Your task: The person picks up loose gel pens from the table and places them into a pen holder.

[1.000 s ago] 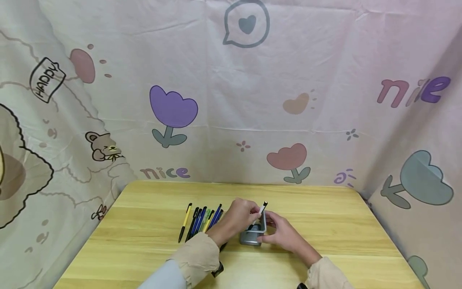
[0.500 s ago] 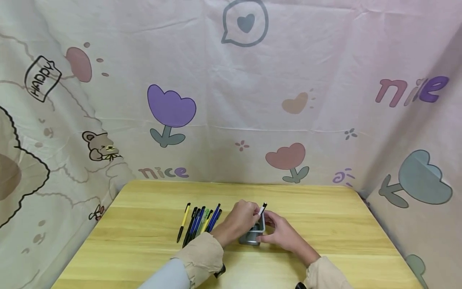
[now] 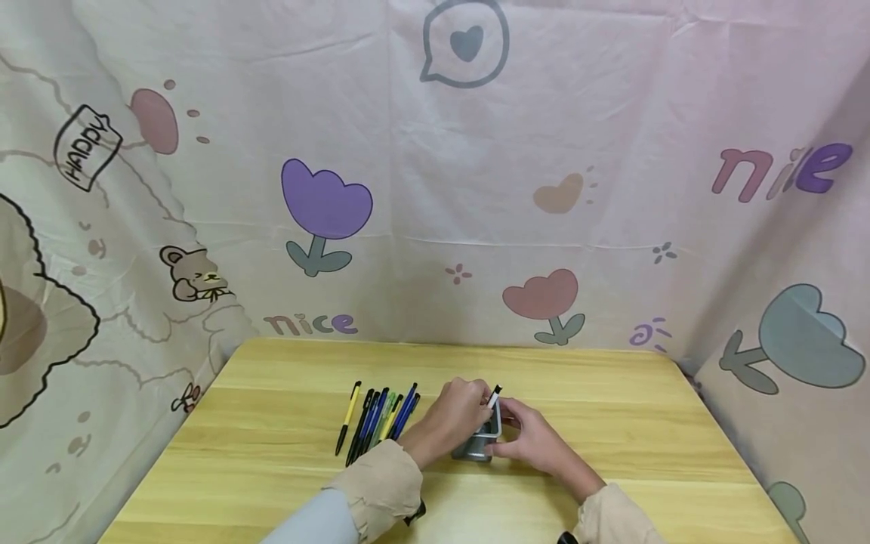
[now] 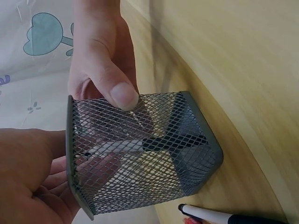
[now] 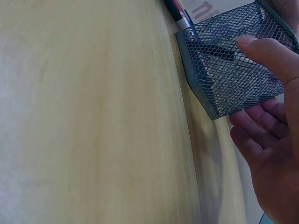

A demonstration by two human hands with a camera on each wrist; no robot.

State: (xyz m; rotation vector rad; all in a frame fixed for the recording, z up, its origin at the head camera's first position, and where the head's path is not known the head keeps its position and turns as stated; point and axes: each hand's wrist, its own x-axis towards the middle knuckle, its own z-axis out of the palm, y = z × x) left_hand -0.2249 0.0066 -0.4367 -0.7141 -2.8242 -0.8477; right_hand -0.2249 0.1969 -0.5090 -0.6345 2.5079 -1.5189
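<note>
The step in hand looks like lowering a slim white-barrelled pen with black ends [image 3: 495, 395] into a dark grey, angular wire-mesh holder [image 3: 472, 452]. To do it well, guide the pen down lengthwise, clear of the rim, and let go only once its lower end meets the base. Through the mesh that black end shows close to the base, though I cannot tell whether it touches. The holder stands on the pale wood-grain counter [image 3: 612, 423], to the right of a loose row of yellow, blue and black pens [image 3: 378, 412]. Its open mesh suggests little weight, so it could slide or tip if pushed; steady it with gentle, even pressure.

The left grip [image 3: 457, 412] is nearly closed, pinching the pen at the holder's mouth (the upper black end pokes out above it). The right grip [image 3: 533, 438] is spread wider, clasping the holder, thumb on one mesh wall and fingers round the side; how hard it presses is difficult to judge.
</note>
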